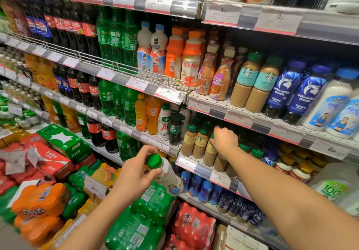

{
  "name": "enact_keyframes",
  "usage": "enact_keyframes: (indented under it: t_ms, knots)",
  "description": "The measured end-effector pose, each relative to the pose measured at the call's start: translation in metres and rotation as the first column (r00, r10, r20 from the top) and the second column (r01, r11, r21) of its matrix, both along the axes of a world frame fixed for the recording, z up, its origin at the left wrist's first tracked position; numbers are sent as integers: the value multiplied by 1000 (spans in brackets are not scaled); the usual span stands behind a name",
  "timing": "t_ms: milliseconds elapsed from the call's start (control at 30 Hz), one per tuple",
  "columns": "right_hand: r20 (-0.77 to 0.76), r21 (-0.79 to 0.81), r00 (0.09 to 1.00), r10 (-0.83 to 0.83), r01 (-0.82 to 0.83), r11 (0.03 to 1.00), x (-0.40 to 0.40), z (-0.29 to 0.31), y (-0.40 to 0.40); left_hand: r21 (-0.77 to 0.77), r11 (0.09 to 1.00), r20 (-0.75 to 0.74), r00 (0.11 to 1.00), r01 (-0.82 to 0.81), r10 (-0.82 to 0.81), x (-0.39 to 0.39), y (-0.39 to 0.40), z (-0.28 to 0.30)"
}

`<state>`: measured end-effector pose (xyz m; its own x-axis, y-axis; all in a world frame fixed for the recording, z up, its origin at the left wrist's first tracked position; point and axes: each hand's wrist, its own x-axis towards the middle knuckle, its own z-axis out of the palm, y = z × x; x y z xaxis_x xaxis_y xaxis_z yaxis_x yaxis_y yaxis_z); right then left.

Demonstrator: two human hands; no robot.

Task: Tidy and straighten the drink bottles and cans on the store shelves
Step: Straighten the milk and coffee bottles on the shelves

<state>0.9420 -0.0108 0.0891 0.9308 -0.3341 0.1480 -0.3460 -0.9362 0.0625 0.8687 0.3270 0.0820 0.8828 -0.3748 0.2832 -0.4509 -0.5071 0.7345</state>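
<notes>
Gripping one green-capped white bottle [167, 174] in left hand [136, 170], right hand [225, 140] fingers curled round one coffee bottle [210, 150]

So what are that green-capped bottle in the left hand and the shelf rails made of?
Bottle: probably plastic, glossy white printed wrap, ridged green screw cap. Rails: clear shiny plastic strips holding paper price tags; the shelf behind looks like painted perforated metal.

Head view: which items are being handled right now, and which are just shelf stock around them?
In hand:
- white green-capped bottle, gripped by left hand
- Starbucks coffee bottles, right hand on one

Just nearby:
- blue Luckin coffee bottles
- green soda packs
</notes>
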Motion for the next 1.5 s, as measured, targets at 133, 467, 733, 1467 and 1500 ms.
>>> enact_keyframes:
  t_ms: [133, 467, 733, 1467, 1500]
  knots:
    - [0, 93, 999, -32, 32, 995, -9, 5, 3, 6, 999, -19, 999, 49, -49, 5, -17, 1]
    - [84, 786, 964, 251, -219, 578, -135, -15, 43, 82, 982, -66, 984, 173, -168, 25, -81, 5]
    - [141, 769, 988, -55, -74, 635, -174, -46, 44, -11, 899, -151, 888, 437, -434, 14, -142, 11]
    - [207, 793, 846, -491, 149, 591, -260, -53, -6, 743, 666, 127, 965, 61, -230, 172, -234, -2]
    - [219, 790, 839, -498, 148, 595, -257, -50, -5, 736, 675, 127, 967, 58, -222, 175, -234, -3]
